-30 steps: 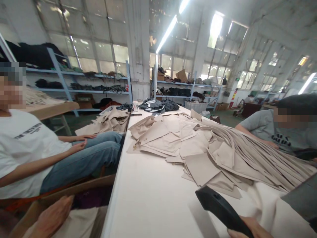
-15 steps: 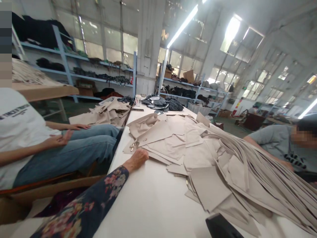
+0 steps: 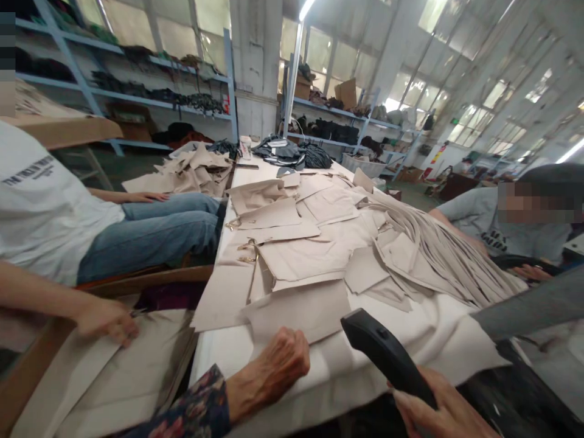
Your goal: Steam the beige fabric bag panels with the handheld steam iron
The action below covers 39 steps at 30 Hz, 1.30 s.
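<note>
My left hand (image 3: pixel 278 368), in a dark floral sleeve, is closed in a fist at the near table edge. Its knuckles press against the near side of a beige fabric piece (image 3: pixel 303 307), which seems gripped there; the fingertips are hidden. At lower right, my right hand (image 3: pixel 440 404) is wrapped round the lower end of a black handheld tool (image 3: pixel 387 350) with a blunt, squared tip. The tool points up and left over the pale cloth. Beyond the left fist lie stacked beige pieces (image 3: pixel 314 258) with gold-coloured metal clasps (image 3: pixel 249 249) at their left side.
Long beige strips (image 3: pixel 442 249) run across the right side of the table. At left, a seated co-worker's hand (image 3: pixel 107 319) reaches over a box (image 3: pixel 59 344) of beige pieces. Another person in grey (image 3: pixel 479 213) is at right. Dark bundles (image 3: pixel 292 152) lie at the table's far end.
My left hand has come nearer, with beige pieces shifted toward me. My right hand has come into view with the black tool. The left co-worker's hand now reaches into the box.
</note>
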Each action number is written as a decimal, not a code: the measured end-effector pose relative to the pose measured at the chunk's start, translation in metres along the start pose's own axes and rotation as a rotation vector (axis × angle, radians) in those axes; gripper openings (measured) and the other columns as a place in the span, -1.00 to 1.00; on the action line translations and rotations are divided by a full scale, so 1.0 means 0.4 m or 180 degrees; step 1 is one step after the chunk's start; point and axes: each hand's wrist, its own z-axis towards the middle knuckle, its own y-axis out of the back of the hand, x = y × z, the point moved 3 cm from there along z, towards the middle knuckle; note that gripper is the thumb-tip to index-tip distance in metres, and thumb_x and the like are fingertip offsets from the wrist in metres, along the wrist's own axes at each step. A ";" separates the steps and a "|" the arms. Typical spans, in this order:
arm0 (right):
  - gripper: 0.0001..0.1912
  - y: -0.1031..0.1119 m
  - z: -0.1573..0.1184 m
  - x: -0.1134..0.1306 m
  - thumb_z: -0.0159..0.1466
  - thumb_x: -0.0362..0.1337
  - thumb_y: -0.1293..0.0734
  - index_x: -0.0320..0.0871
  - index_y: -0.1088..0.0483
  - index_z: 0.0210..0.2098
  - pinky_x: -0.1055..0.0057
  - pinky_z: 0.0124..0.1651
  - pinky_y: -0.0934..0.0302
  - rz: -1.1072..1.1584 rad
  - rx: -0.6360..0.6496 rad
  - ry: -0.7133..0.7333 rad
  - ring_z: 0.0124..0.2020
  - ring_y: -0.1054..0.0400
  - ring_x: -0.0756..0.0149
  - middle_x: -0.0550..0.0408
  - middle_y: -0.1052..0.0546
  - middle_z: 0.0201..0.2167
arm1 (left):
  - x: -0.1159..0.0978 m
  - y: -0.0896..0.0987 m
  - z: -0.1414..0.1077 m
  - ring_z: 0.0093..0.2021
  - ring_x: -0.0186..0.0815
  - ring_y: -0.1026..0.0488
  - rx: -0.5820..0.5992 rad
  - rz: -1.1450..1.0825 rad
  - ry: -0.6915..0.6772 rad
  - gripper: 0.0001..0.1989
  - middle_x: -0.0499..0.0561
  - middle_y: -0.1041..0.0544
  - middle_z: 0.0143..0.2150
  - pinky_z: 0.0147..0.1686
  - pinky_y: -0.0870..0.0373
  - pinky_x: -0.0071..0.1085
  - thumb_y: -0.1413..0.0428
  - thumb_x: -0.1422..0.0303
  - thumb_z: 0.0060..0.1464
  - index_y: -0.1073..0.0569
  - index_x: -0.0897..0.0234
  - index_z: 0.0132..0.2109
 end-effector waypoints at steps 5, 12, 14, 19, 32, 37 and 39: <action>-0.70 -0.065 -0.051 0.022 0.27 -0.10 -0.20 -0.18 -0.23 -0.48 0.53 -0.55 -0.16 0.0324 0.0477 0.0091 -0.67 -0.23 0.43 0.20 -0.33 -0.70 | -0.083 0.055 -0.111 -0.34 -0.19 -0.41 -0.0346 -0.0797 0.0508 -0.77 0.09 -0.44 -0.36 -0.32 -0.38 -0.24 0.04 0.65 0.04 -0.40 0.37 -0.19; -0.77 -0.148 -0.089 0.026 0.26 -0.16 -0.23 -0.20 -0.27 -0.42 0.55 -0.53 -0.15 0.0317 0.0868 0.0048 -0.64 -0.25 0.45 0.21 -0.36 -0.67 | -0.062 0.053 -0.318 -0.39 -0.29 -0.51 -0.1294 -0.2625 0.3593 -0.78 0.05 -0.54 -0.28 -0.37 -0.44 -0.40 0.06 0.35 0.22 -0.36 0.26 -0.02; -0.79 -0.170 -0.090 0.052 0.25 -0.17 -0.24 -0.20 -0.27 -0.41 0.56 -0.55 -0.13 0.0326 0.0966 0.0056 -0.65 -0.23 0.45 0.22 -0.35 -0.67 | -0.050 0.044 -0.325 -0.50 -0.31 -0.50 -0.1069 -0.3430 0.4168 -0.70 -0.02 -0.55 -0.39 -0.44 -0.43 -0.41 0.04 0.25 0.19 -0.36 0.28 0.01; -0.78 -0.205 -0.099 0.120 0.21 -0.19 -0.27 -0.23 -0.32 -0.26 0.58 -0.58 -0.09 0.0225 0.1007 -0.0051 -0.63 -0.21 0.46 0.24 -0.33 -0.66 | 0.025 0.008 -0.273 -0.51 -0.31 -0.51 -0.1280 -0.4586 0.4476 -0.59 0.01 -0.57 -0.39 -0.45 -0.44 -0.40 -0.07 0.22 0.03 -0.37 0.36 -0.01; -0.80 -0.241 -0.148 0.105 0.24 -0.18 -0.27 -0.21 -0.30 -0.29 0.59 -0.57 -0.07 0.0028 0.1184 0.0112 -0.62 -0.20 0.47 0.25 -0.31 -0.63 | 0.115 -0.017 -0.220 -0.82 -0.53 -0.13 -0.1041 -0.5621 0.3896 -0.78 -0.12 -0.33 -0.79 -0.79 0.02 -0.61 -0.10 0.25 -0.12 -0.35 0.31 -0.54; -0.78 -0.283 -0.122 0.157 0.21 -0.15 -0.30 -0.20 -0.30 -0.32 0.59 -0.58 -0.07 -0.0169 0.1273 0.0312 -0.60 -0.23 0.45 0.23 -0.32 -0.61 | 0.114 -0.013 -0.220 -0.83 -0.54 -0.13 -0.1060 -0.5696 0.3829 -0.77 -0.13 -0.34 -0.79 -0.79 0.03 -0.61 -0.10 0.23 -0.11 -0.34 0.31 -0.54; -0.77 -0.300 -0.099 0.184 0.21 -0.14 -0.30 -0.20 -0.29 -0.32 0.58 -0.59 -0.07 -0.0214 0.1339 0.0345 -0.60 -0.26 0.43 0.22 -0.34 -0.63 | 0.112 -0.013 -0.221 -0.83 -0.54 -0.14 -0.1075 -0.5740 0.3822 -0.78 -0.12 -0.35 -0.78 -0.80 0.03 -0.61 -0.08 0.23 -0.11 -0.34 0.31 -0.52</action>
